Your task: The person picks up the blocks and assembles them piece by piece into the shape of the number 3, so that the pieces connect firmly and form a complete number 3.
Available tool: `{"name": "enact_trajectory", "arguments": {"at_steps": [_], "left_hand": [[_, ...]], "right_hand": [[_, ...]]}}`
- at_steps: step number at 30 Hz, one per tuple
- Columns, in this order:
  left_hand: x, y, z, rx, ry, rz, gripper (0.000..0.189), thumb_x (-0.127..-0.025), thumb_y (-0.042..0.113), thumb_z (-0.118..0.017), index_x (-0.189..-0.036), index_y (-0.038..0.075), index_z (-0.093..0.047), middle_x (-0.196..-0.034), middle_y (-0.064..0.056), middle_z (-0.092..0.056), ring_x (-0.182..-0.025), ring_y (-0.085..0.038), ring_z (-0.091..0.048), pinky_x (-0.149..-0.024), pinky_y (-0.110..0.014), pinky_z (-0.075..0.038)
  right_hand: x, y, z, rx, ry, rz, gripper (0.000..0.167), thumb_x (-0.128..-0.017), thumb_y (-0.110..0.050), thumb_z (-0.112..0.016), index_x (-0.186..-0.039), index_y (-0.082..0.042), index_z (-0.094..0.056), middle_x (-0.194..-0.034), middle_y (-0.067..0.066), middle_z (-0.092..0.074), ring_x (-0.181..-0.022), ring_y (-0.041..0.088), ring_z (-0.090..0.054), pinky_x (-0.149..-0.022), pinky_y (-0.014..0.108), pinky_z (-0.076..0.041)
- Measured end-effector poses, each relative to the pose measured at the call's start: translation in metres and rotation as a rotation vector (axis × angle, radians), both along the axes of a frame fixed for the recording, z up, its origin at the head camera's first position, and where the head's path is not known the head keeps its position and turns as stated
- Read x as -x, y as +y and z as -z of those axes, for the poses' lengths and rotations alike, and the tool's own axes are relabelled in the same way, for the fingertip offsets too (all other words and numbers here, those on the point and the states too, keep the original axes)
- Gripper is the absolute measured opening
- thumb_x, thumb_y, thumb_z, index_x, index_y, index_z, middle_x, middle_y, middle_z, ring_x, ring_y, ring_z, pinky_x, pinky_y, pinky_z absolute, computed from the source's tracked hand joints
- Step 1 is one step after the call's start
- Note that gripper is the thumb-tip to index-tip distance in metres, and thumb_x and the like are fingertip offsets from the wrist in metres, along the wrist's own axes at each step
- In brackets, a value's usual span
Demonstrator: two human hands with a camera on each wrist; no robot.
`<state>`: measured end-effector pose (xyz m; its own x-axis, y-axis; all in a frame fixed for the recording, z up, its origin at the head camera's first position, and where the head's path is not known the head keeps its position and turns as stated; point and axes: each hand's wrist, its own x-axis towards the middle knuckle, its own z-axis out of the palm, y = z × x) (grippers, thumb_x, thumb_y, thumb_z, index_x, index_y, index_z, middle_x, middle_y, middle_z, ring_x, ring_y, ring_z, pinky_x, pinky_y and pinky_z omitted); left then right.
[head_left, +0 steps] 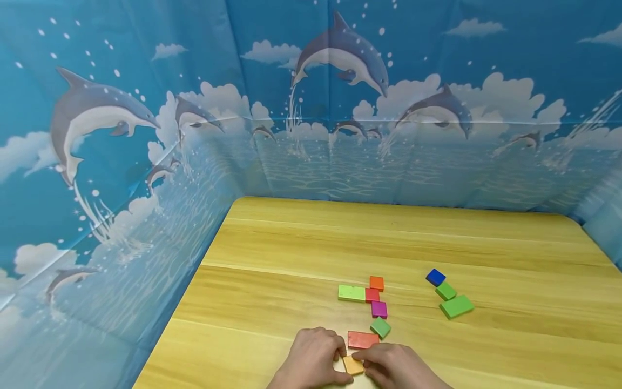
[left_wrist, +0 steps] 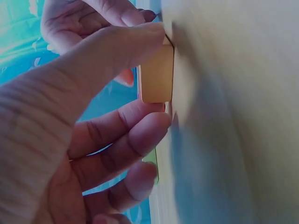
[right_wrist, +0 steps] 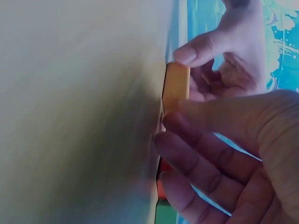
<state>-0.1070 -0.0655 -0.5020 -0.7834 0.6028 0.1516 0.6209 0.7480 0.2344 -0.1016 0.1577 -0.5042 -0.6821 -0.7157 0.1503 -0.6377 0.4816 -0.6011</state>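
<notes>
A small orange square block [head_left: 353,366] lies on the table near its front, between both hands. My left hand [head_left: 313,356] holds it from the left, with the thumb at one edge and the index finger at another. From the right, my right hand [head_left: 396,368] pinches the same block, its index finger on the top corner. The left wrist view shows the block's side face [left_wrist: 156,77] between the left thumb and index finger. Just beyond the fingers lies a red rectangular block [head_left: 363,340], and a green square block [head_left: 380,327] touches near its far right corner.
Farther up the wooden table [head_left: 272,259] a magenta block [head_left: 379,309], a red square block [head_left: 372,295], an orange-red block [head_left: 376,283] and a lime rectangular block [head_left: 351,293] adjoin. To the right, a blue block [head_left: 435,277] and two green blocks [head_left: 457,307] form a chain. A dolphin-print curtain [head_left: 291,162] surrounds the table.
</notes>
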Motion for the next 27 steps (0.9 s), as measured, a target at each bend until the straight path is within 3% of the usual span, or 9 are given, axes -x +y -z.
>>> {"name": "enact_trajectory", "arguments": {"at_steps": [5, 7, 16, 27], "left_hand": [[-0.002, -0.01, 0.001, -0.042, -0.065, -0.068, 0.033, -0.063, 0.052, -0.082, -0.071, 0.028, -0.061, -0.06, 0.023, -0.04, -0.056, 0.004, -0.036, -0.049, -0.018, -0.03], [-0.001, -0.014, 0.0, -0.055, -0.059, -0.092, 0.035, -0.063, 0.052, -0.083, -0.069, 0.027, -0.06, -0.06, 0.023, -0.041, -0.056, 0.005, -0.036, -0.049, -0.018, -0.03], [0.008, -0.023, 0.001, -0.09, -0.022, -0.173, 0.039, -0.06, 0.054, -0.083, -0.068, 0.024, -0.059, -0.06, 0.022, -0.042, -0.057, 0.005, -0.037, -0.049, -0.018, -0.03], [0.012, -0.024, 0.0, -0.108, -0.002, -0.204, 0.037, -0.062, 0.053, -0.083, -0.073, 0.024, -0.063, -0.062, 0.021, -0.043, -0.059, 0.003, -0.039, -0.05, -0.018, -0.032]], "right_hand": [[-0.001, 0.006, -0.002, 0.013, -0.043, 0.027, 0.02, -0.09, -0.022, -0.067, -0.107, -0.013, -0.071, -0.098, -0.014, -0.065, -0.082, 0.0, -0.057, -0.069, 0.025, -0.05], [-0.002, 0.01, -0.003, 0.016, -0.076, 0.052, 0.019, -0.09, -0.025, -0.066, -0.106, -0.015, -0.071, -0.098, -0.015, -0.065, -0.078, -0.002, -0.055, -0.067, 0.024, -0.049], [-0.003, 0.022, -0.002, -0.012, -0.047, 0.15, 0.022, -0.091, -0.031, -0.065, -0.104, -0.014, -0.071, -0.094, -0.017, -0.063, -0.071, -0.004, -0.049, -0.061, 0.023, -0.046], [-0.003, 0.025, -0.005, -0.014, -0.052, 0.171, 0.02, -0.09, -0.029, -0.067, -0.102, -0.013, -0.072, -0.089, -0.017, -0.062, -0.068, -0.003, -0.047, -0.059, 0.022, -0.044]]}}
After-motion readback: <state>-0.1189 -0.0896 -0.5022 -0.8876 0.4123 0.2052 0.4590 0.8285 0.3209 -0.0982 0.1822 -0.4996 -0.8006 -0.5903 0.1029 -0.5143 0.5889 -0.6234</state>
